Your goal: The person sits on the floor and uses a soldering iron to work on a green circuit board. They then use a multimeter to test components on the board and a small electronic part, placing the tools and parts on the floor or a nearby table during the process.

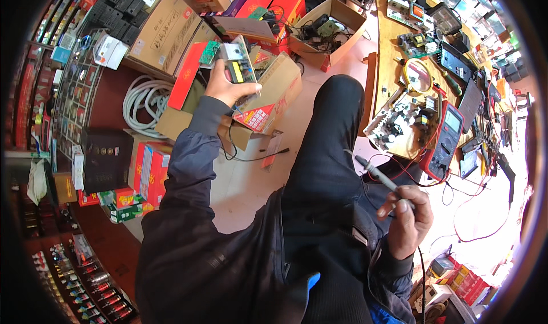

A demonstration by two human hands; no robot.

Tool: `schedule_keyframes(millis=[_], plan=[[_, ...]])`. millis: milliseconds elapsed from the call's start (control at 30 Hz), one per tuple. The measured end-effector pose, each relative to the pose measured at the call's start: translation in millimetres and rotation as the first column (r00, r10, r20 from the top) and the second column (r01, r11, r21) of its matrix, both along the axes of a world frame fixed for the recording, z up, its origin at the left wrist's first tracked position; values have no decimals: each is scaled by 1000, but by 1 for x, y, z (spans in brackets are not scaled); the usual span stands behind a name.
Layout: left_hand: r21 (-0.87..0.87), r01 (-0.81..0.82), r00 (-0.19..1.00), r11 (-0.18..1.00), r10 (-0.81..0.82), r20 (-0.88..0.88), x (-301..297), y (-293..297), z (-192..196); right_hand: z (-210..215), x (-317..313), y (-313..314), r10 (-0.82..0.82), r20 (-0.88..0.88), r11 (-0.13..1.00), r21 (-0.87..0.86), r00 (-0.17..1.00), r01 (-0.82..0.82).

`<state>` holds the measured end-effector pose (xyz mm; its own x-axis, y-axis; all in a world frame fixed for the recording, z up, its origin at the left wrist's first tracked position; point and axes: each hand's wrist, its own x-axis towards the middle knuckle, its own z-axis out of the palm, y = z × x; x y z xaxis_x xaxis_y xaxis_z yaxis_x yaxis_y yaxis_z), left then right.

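Note:
My left hand (224, 89) is closed around the edge of a circuit board (236, 57). The board carries a yellow transformer and pale metal parts, and it is held tilted over an open cardboard box (284, 90) on the floor. A small green board (209, 52) shows beside my fingers; whether I hold it too, I cannot tell. In my right hand (409, 220) is a grey soldering iron (378, 174), gripped like a pen. Its thin bent tip points up and left, over my thigh, and a black cable hangs below the hand.
To the right, a wooden bench (394, 67) bears several circuit boards, a red multimeter (444, 138) and a round yellow-rimmed magnifier (417, 76). A carton of cables (331, 27) stands at the back. Coiled white hose (145, 104) lies left, near glass shelving (74, 90).

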<state>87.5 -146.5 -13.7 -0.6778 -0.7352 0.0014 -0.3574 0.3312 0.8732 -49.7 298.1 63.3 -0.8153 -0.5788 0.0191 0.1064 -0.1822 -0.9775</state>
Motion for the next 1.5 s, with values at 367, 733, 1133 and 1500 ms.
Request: schedule_keyframes(millis=[367,733,1133,1500], plan=[[-209,287,505,935,37,862,-96,-99,-58,-1,5,-4,71,59,991,113,996,-77],[-75,52,592,996,30,805,-56,-222,-80,-11,-3,-19,78,133,977,185,988,-102],[-3,-51,763,999,41,645,-43,-238,-111,-16,-16,-40,117,192,962,222,974,-160],[-57,-263,807,963,252,534,-40,-251,-113,-19,-18,-43,160,159,953,234,974,-195]])
